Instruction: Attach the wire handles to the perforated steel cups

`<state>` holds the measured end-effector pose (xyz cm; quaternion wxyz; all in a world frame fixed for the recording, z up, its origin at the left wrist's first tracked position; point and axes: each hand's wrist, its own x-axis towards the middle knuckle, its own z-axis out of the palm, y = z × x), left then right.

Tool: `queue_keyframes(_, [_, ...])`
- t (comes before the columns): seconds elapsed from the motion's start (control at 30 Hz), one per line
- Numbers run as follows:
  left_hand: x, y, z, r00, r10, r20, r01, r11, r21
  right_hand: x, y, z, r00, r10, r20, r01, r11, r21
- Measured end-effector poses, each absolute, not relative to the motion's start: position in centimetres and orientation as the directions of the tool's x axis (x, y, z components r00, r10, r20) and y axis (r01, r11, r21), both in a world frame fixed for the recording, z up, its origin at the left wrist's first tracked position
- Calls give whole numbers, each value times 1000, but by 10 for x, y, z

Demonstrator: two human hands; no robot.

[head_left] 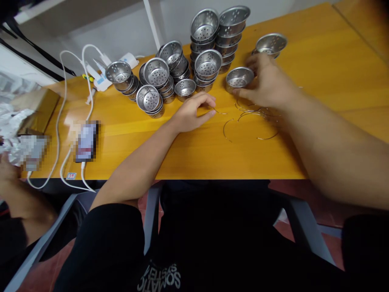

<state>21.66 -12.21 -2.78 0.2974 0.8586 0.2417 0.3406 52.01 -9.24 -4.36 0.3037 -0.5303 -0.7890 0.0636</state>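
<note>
Beyond the black shirt (212, 239), the cup (234, 82) beside the stacks (208, 66) on the table (188, 160) is best steadied by the right hand (269, 83) curled at its side, while the wire (221, 112) at the left hand (193, 112), thumb and finger nearly together, is kept clear; neither grip can be confirmed.

Bare tabletop (197, 156) in front, cup stacks (180, 68) behind, wires (249, 114) at right

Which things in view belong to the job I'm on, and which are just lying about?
Likely in the job:
- left hand, a thin wire at its fingertips
- right hand, at a perforated metal cup
- loose curved wires
- stacked perforated cups

Likely just lying about:
- phone, cable plugged in
- cardboard box
- small numbered tag
</note>
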Motion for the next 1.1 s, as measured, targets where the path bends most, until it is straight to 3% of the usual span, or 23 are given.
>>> queue_keyframes(0.13, [219,-121,-36,630,666,400,198,-636,746,505,-110,-19,-315,834,453,714,523,-466])
queue_keyframes(0.27, [221,-120,-39,641,678,361,227,-616,755,482,-130,-1,-488,770,410,472,629,-618])
queue_keyframes(0.4, [220,-122,-34,640,667,381,303,-675,673,466,-143,4,-584,770,256,303,500,-812])
queue_keyframes(0.5, [219,-124,-31,624,669,403,322,-691,647,468,-143,6,-643,744,183,225,412,-883])
queue_keyframes(0.57, [219,-124,-30,606,682,410,332,-685,648,476,-138,7,-582,775,246,251,459,-852])
queue_keyframes(0.67, [219,-124,-29,597,689,411,340,-681,648,492,-125,6,-280,840,465,479,542,-691])
queue_keyframes(0.73, [219,-123,-30,604,675,423,333,-696,636,503,-116,4,-77,809,583,659,480,-579])
queue_keyframes(0.8, [219,-120,-31,603,660,448,321,-715,621,514,-110,4,-6,794,608,753,404,-520])
queue_keyframes(0.97, [217,-115,-34,546,701,459,367,-693,621,544,-99,4,-243,937,250,827,334,-452])
queue_keyframes(1.1, [217,-113,-37,539,701,466,365,-693,621,573,-84,-11,-506,858,-91,821,446,-357])
